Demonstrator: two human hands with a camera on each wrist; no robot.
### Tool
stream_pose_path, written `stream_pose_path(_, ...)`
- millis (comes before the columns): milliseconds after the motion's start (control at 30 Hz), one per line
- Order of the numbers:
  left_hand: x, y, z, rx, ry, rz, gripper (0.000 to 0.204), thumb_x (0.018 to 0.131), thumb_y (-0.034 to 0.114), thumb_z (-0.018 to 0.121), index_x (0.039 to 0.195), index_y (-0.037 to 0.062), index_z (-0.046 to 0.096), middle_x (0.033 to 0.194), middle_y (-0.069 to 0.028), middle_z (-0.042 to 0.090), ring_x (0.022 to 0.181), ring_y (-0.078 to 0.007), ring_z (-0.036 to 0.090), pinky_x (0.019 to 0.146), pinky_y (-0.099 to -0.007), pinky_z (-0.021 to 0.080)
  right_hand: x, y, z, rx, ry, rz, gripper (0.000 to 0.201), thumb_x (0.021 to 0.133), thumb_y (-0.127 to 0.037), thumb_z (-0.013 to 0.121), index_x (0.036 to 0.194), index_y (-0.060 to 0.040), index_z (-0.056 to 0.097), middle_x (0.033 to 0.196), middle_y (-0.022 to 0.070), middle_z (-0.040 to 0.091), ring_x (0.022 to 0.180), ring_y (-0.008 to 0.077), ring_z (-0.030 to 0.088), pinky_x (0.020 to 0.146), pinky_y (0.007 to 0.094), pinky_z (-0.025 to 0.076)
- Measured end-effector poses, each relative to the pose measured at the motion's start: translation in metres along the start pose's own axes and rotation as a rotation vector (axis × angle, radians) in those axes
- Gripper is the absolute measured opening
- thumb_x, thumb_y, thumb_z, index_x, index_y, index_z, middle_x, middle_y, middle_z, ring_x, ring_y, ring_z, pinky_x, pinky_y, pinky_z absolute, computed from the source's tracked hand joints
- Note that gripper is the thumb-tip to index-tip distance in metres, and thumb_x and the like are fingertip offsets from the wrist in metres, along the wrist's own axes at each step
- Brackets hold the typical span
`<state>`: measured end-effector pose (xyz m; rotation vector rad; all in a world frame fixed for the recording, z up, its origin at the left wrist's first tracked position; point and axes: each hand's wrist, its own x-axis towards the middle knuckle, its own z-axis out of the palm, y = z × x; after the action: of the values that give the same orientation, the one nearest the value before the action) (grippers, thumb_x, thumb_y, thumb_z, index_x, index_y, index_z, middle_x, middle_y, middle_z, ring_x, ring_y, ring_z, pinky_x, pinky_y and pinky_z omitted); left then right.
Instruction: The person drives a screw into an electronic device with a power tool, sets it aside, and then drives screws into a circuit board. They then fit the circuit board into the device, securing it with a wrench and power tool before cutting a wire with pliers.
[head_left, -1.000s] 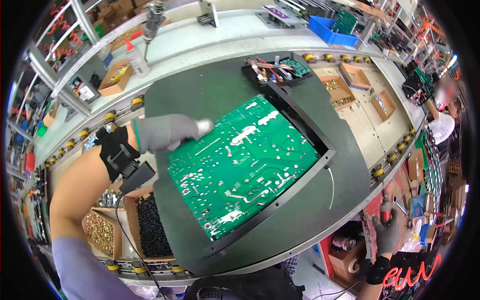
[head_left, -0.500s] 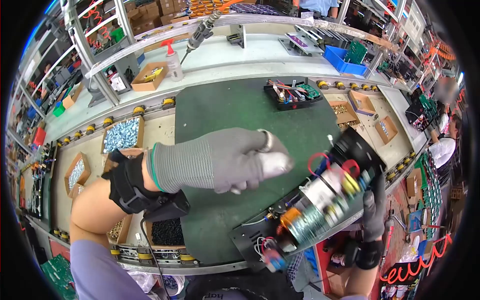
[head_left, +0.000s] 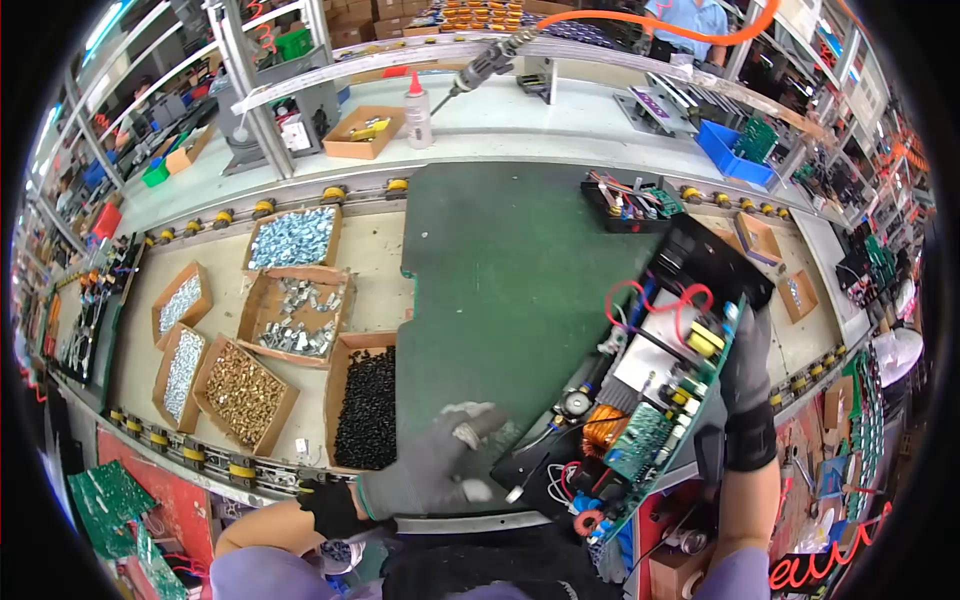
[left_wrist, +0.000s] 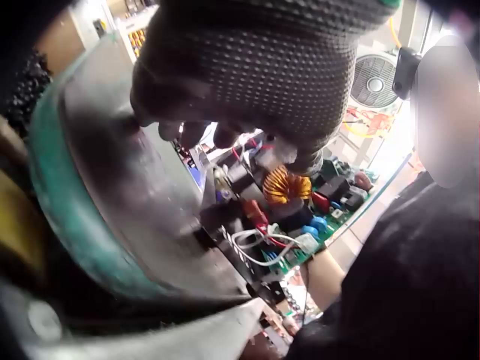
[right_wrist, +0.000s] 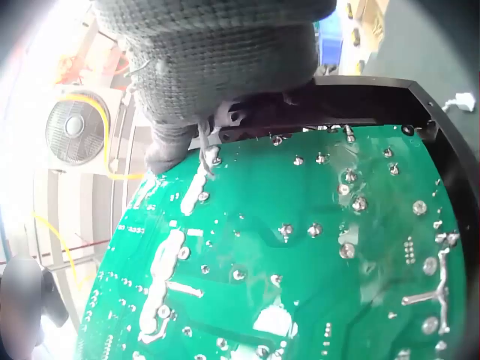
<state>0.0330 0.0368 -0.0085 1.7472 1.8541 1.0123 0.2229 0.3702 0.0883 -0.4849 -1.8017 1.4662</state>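
A green circuit board stands tilted on its edge at the right of the dark green mat, a black metal frame along it. Its component side, with a copper coil and looped wires, faces left in the head view; the soldered side fills the right wrist view. My gloved right hand grips the board and frame at the right edge. Near the mat's front edge is my gloved left hand, fingers spread and relaxed, just left of the frame's lower corner, holding nothing.
Cardboard boxes of brass screws, black screws and silver clips stand at the left. A black tray of wired parts sits at the mat's back right. An electric screwdriver hangs over the back shelf.
The board, lying solder side up a second ago, is now tilted up with components facing left. My right hand came from the lower right onto it. My left hand moved down to the front edge.
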Motion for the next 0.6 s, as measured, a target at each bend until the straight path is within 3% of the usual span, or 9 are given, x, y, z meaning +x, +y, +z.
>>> stream_pose_path(67, -0.008, 0.006, 0.005, -0.029, 0.100, 0.015, 0.104, 0.071, 0.063, 0.072, 0.146, 0.0031, 0.032, 0.145, -0.0279, 0.032, 0.132, -0.0460, 0.037, 0.109, -0.0529, 0.032, 0.042, -0.016, 0.047, 0.019, -0.234, -0.125, 0.066, 0.085, -0.034, 0.063, 0.138, -0.0006, 0.044, 0.127, 0.0106, 0.057, 0.116, 0.0191, 0.056, 0.098, 0.0336, 0.046)
stream_pose_path(167, -0.010, 0.012, 0.001, 0.118, 0.236, 0.078, 0.114, 0.068, 0.063, 0.075, 0.149, 0.0008, 0.023, 0.144, -0.0325, 0.029, 0.133, -0.0495, 0.034, 0.109, -0.0525, 0.032, 0.094, -0.032, 0.123, 0.168, -0.644, -0.251, 0.084, 0.078, -0.036, 0.077, 0.143, -0.0020, 0.037, 0.134, 0.0159, 0.054, 0.121, 0.0241, 0.054, 0.102, 0.0363, 0.044)
stream_pose_path(200, -0.015, 0.008, 0.002, -0.009, 0.185, -0.077, 0.122, 0.066, 0.064, 0.076, 0.150, -0.0020, 0.017, 0.143, -0.0346, 0.027, 0.133, -0.0510, 0.032, 0.110, -0.0521, 0.031, 0.108, -0.031, 0.136, -0.026, -0.612, -0.276, 0.086, 0.079, -0.037, 0.077, 0.145, -0.0032, 0.034, 0.135, 0.0174, 0.054, 0.122, 0.0262, 0.054, 0.103, 0.0371, 0.043)
stream_pose_path(233, -0.020, 0.003, 0.004, -0.006, 0.183, -0.074, 0.122, 0.066, 0.064, 0.076, 0.150, -0.0020, 0.017, 0.143, -0.0346, 0.027, 0.133, -0.0510, 0.032, 0.110, -0.0521, 0.031, 0.118, -0.023, 0.144, -0.221, -0.576, -0.297, 0.088, 0.079, -0.037, 0.078, 0.146, -0.0043, 0.032, 0.136, 0.0188, 0.053, 0.123, 0.0283, 0.053, 0.104, 0.0380, 0.043)
stream_pose_path(267, -0.024, -0.001, 0.006, 0.109, 0.217, -0.173, 0.123, 0.065, 0.064, 0.076, 0.149, -0.0032, 0.017, 0.142, -0.0338, 0.028, 0.133, -0.0504, 0.032, 0.110, -0.0518, 0.031, 0.121, -0.013, 0.145, -0.221, -0.571, -0.299, 0.088, 0.079, -0.037, 0.078, 0.146, -0.0043, 0.032, 0.136, 0.0188, 0.053, 0.123, 0.0283, 0.053, 0.104, 0.0380, 0.043)
stream_pose_path(333, -0.029, -0.006, 0.001, 0.250, 0.241, -0.290, 0.124, 0.064, 0.062, 0.079, 0.148, -0.0044, 0.018, 0.141, -0.0311, 0.030, 0.131, -0.0488, 0.034, 0.110, -0.0511, 0.031, 0.121, 0.012, 0.143, -0.432, -0.559, -0.034, 0.081, 0.081, -0.032, 0.077, 0.145, -0.0060, 0.035, 0.137, 0.0192, 0.053, 0.125, 0.0295, 0.052, 0.103, 0.0380, 0.043)
stream_pose_path(367, -0.033, -0.007, -0.003, 0.244, 0.230, -0.296, 0.124, 0.064, 0.062, 0.079, 0.148, -0.0044, 0.018, 0.141, -0.0311, 0.030, 0.131, -0.0488, 0.034, 0.110, -0.0511, 0.031, 0.114, 0.025, 0.136, -0.430, -0.559, -0.020, 0.081, 0.081, -0.032, 0.077, 0.145, -0.0060, 0.035, 0.137, 0.0192, 0.053, 0.125, 0.0295, 0.052, 0.103, 0.0380, 0.043)
stream_pose_path(500, -0.048, -0.018, -0.028, 0.280, 0.144, -0.326, 0.130, 0.057, 0.063, 0.082, 0.149, -0.0031, 0.017, 0.141, -0.0273, 0.032, 0.132, -0.0459, 0.033, 0.109, -0.0524, 0.031, 0.073, 0.074, 0.064, -0.870, -0.422, 0.003, 0.074, 0.079, -0.037, 0.076, 0.140, -0.0087, 0.045, 0.135, 0.0173, 0.054, 0.125, 0.0304, 0.053, 0.103, 0.0385, 0.043)
stream_pose_path(600, -0.053, -0.024, -0.040, 0.395, 0.110, -0.301, 0.130, 0.053, 0.065, 0.080, 0.146, -0.0022, 0.021, 0.139, -0.0254, 0.034, 0.129, -0.0465, 0.035, 0.109, -0.0539, 0.030, 0.047, 0.101, 0.004, -1.326, -0.078, 0.173, 0.075, 0.081, -0.041, 0.073, 0.142, -0.0096, 0.042, 0.134, 0.0190, 0.054, 0.123, 0.0349, 0.053, 0.101, 0.0399, 0.044)
